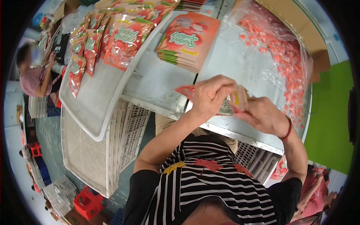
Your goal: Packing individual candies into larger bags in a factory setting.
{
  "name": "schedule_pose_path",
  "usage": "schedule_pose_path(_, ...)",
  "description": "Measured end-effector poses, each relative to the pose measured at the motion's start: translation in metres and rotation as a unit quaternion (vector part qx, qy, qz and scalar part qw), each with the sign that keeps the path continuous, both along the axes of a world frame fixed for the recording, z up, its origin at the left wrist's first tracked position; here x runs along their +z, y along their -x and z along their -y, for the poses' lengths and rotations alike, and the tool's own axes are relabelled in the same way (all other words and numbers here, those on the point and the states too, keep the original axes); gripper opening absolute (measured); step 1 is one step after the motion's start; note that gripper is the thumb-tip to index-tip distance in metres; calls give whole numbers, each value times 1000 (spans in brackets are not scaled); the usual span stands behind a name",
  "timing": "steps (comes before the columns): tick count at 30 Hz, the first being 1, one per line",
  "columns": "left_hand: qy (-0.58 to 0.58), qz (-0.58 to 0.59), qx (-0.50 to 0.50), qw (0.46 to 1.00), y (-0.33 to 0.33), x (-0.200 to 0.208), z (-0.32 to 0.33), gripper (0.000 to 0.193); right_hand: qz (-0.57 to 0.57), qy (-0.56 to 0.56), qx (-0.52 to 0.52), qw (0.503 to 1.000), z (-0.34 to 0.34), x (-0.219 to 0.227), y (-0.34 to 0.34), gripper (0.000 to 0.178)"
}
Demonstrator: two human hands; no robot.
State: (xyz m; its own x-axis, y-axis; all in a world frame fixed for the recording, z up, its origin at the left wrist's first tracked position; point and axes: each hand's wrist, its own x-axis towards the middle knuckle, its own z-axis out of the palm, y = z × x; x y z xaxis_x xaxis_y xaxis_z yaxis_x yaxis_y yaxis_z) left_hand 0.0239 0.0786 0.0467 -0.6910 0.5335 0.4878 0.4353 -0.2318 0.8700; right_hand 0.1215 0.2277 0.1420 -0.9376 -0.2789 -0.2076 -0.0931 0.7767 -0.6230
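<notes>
Just above the table's near edge, a red and pink printed candy pouch (226,107) is held between my two hands. My left hand (213,96) grips its upper part, fingers curled, with a red corner sticking out to the left. At the pouch's right end, my right hand (265,115) pinches the edge; its fingertips are partly hidden. Beyond my hands lies a stack of flat pouches (189,41) of the same print. To the right, loose red wrapped candies (279,56) spill from a clear plastic bag (305,62).
Filled pouches (125,39) lie in a white mesh tray (95,107) at the left, above stacked white crates (88,155). A cardboard box (320,62) stands behind the candies. A red stool (89,202) is on the floor. Another person (35,78) works at the far left.
</notes>
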Motion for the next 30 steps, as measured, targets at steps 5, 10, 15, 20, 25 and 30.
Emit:
schedule_pose_path(5,-52,73,-7,996,5,2,5,12,-117,-43,-23,992,7,-7,3,19)
schedule_pose_path(10,-40,36,-32,998,19,6,14,14,-400,-127,-47,906,19,-6,6,25)
schedule_pose_path(15,-33,-92,55,994,11,4,17,15,-219,-174,-90,956,-11,-11,20,23)
schedule_pose_path(20,-20,84,28,996,24,-4,23,15,-209,-107,-110,966,-3,-4,25,23)
schedule_pose_path(25,-24,281,-81,956,26,0,25,15,-82,9,-195,977,5,2,26,24)
schedule_pose_path(30,-19,202,-16,979,26,-3,27,13,-89,-12,-99,991,-15,-3,24,21)
